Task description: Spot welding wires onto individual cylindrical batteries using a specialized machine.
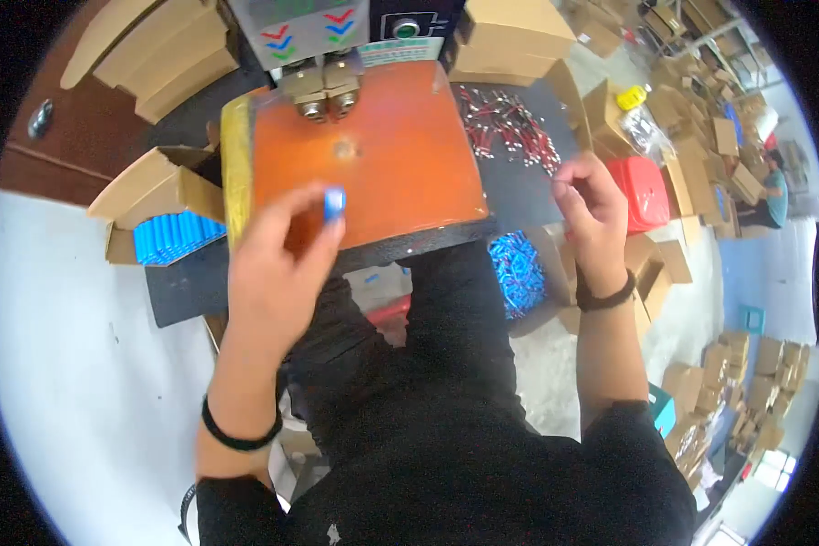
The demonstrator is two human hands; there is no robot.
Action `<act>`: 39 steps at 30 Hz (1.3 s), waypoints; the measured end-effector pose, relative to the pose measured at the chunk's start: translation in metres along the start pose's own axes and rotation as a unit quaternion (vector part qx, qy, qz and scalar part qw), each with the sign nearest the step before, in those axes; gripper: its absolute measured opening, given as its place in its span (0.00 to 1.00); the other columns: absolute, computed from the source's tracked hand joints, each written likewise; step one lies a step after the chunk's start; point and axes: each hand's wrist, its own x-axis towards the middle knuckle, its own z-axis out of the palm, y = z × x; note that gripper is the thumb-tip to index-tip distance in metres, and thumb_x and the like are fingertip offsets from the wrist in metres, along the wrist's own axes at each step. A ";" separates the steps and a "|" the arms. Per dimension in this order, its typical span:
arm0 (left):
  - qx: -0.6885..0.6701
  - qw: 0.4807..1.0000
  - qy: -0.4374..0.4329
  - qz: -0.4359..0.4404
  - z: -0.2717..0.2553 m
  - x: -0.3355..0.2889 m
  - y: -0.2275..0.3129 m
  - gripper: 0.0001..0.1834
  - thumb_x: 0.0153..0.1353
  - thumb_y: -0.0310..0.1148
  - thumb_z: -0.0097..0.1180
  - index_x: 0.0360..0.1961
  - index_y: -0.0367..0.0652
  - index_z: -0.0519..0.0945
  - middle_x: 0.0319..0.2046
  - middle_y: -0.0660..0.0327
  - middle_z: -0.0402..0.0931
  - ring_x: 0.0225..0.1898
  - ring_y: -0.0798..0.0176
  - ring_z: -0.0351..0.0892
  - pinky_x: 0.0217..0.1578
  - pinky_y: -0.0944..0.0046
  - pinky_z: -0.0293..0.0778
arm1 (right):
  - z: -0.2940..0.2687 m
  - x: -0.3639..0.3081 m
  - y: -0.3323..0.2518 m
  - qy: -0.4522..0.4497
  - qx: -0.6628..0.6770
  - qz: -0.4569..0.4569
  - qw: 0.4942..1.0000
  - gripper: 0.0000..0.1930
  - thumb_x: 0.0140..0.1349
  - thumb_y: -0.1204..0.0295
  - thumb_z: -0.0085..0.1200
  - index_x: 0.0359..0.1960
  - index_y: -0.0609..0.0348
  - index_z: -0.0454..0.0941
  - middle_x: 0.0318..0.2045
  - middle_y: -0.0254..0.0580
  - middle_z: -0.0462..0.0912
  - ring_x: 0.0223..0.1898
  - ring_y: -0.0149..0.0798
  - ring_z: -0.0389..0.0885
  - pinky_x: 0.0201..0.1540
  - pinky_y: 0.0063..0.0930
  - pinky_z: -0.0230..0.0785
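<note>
My left hand (278, 259) is over the left part of the orange work surface (400, 173), pinching a small blue battery cell (334, 202) between thumb and fingertips. My right hand (594, 214) is raised off the right end of the dark bench, thumb and fingertips pressed together. Whatever they may hold is too small to make out. Just beyond it lies a heap of short red and dark wire leads (510, 127) with shiny ends. At the far edge of the orange surface, the paired metal heads of a machine (328, 96) hang down above a small worn spot.
Left of the surface, an open cardboard box (168, 200) holds rows of blue cells (177, 235). A bin below the bench's right side contains many blue cells with leads (517, 273). Beyond my right hand stand a red container (642, 193) and cartons; a person (773, 196) is farther off.
</note>
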 end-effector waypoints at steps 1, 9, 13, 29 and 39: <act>-0.084 0.996 0.000 -0.003 0.001 0.017 0.000 0.16 0.59 0.26 0.63 0.48 0.37 0.79 0.41 0.54 0.82 0.42 0.61 0.83 0.45 0.64 0.76 | 0.012 0.010 -0.013 -0.037 0.013 -0.063 0.997 0.04 0.59 0.82 0.51 0.34 0.62 0.73 0.32 0.30 0.71 0.36 0.27 0.70 0.42 0.20 0.63; -0.103 0.995 0.007 0.009 0.019 0.060 -0.022 0.15 0.61 0.26 0.62 0.48 0.34 0.78 0.36 0.63 0.80 0.36 0.73 0.76 0.40 0.71 0.73 | 0.093 0.030 -0.017 0.020 -0.065 -0.192 0.979 0.08 0.48 0.82 0.58 0.29 0.59 0.74 0.26 0.38 0.72 0.25 0.34 0.72 0.27 0.25 0.65; -0.049 0.999 0.010 0.010 0.020 0.063 -0.012 0.13 0.61 0.27 0.62 0.45 0.34 0.79 0.33 0.64 0.80 0.34 0.73 0.76 0.38 0.71 0.72 | 0.105 0.031 -0.005 0.088 -0.094 -0.252 0.959 0.10 0.46 0.83 0.59 0.30 0.58 0.75 0.27 0.39 0.75 0.26 0.36 0.74 0.27 0.26 0.68; -0.041 0.999 0.022 -0.001 0.025 0.064 -0.014 0.14 0.59 0.26 0.63 0.45 0.35 0.79 0.34 0.64 0.80 0.35 0.73 0.76 0.39 0.71 0.71 | 0.111 0.029 0.000 0.105 -0.092 -0.224 0.964 0.11 0.44 0.84 0.59 0.30 0.59 0.75 0.27 0.40 0.75 0.26 0.37 0.75 0.28 0.26 0.68; -0.061 0.998 0.027 0.011 0.028 0.065 -0.020 0.16 0.60 0.25 0.63 0.49 0.34 0.78 0.35 0.63 0.81 0.36 0.72 0.77 0.41 0.71 0.72 | 0.109 0.032 -0.003 0.095 -0.133 -0.264 0.951 0.11 0.43 0.84 0.58 0.30 0.60 0.75 0.26 0.40 0.76 0.27 0.39 0.76 0.30 0.27 0.69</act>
